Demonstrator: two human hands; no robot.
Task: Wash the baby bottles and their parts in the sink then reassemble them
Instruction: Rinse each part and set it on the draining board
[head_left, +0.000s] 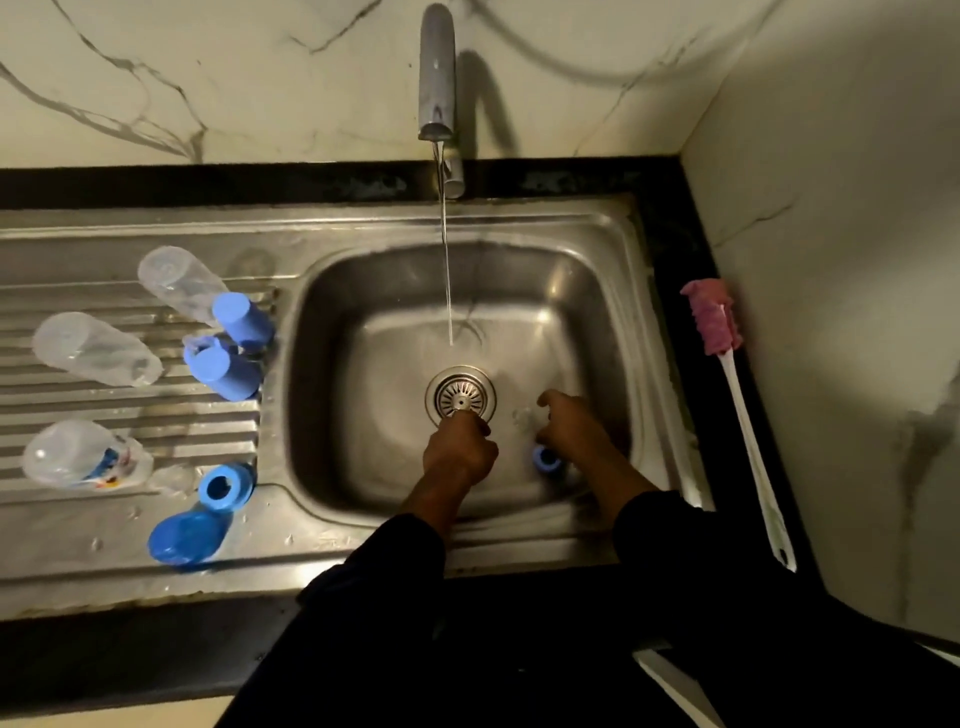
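Note:
Three clear bottles (179, 283) (93, 351) (83, 460) lie on the steel drainboard (130, 571) left of the sink basin (587, 291). Beside them are two light-blue caps (241, 322) (221, 366), a blue collar ring (224, 486), a darker blue cap (182, 538) and a clear teat (174, 478). Inside the basin, my left hand (460, 449) is curled with its fingertips at the drain strainer (460, 395); what it holds is hidden. My right hand (571, 431) hovers with spread, bent fingers over a small clear part (522, 415). A blue ring (545, 460) lies under its palm.
The tap (437, 73) runs a thin stream of water (447, 270) into the basin. A bottle brush with a pink head (711, 317) and white handle lies on the black counter (675, 239) to the right, against the wall.

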